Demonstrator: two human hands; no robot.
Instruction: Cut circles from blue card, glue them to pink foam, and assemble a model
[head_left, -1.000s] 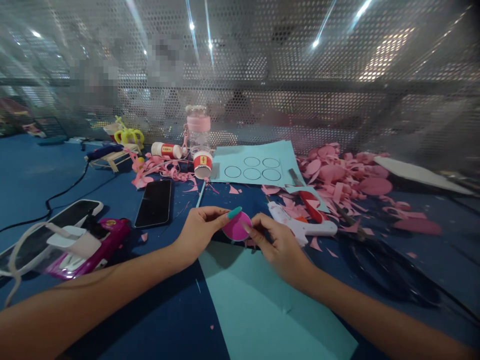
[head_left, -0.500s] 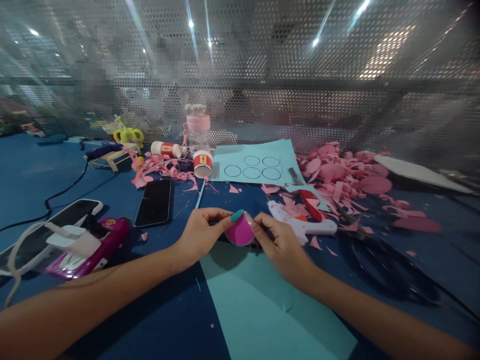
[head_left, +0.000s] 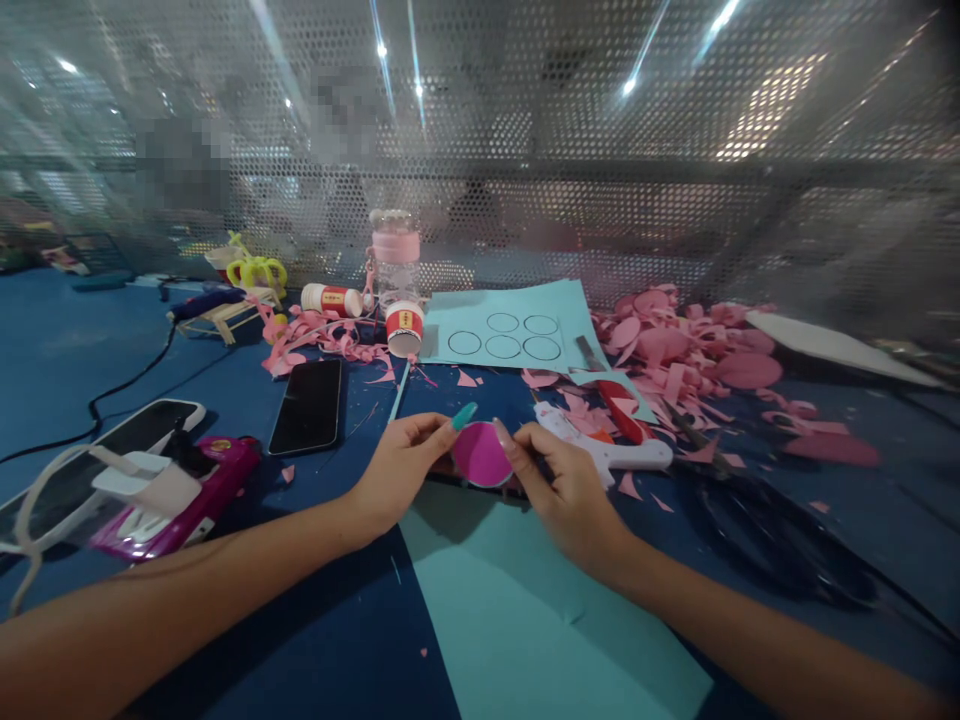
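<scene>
A round magenta disc (head_left: 482,457) with a thin pale rim is held upright between my two hands, above a light blue sheet of paper (head_left: 540,610). My left hand (head_left: 397,465) is closed at the disc's left edge, its green-nailed thumb pointing up beside the upper rim. At the right edge my right hand (head_left: 574,490) pinches the disc between thumb and fingers. Dark material shows just under the disc, too covered to make out. Close to my right hand lie a white glue gun (head_left: 611,455) and a red-handled cutter (head_left: 622,410).
Behind stand a pink-lidded bottle (head_left: 396,255), paper cups (head_left: 405,328) and blue paper with drawn circles (head_left: 502,347). Pink paper scraps (head_left: 667,345) and dark-handled scissors (head_left: 765,530) are right. A phone (head_left: 306,405) and a magenta power strip (head_left: 176,505) lie left.
My left thumb has lifted from the disc's face to its upper left rim. More of the magenta surface shows, and the right thumb has shifted slightly.
</scene>
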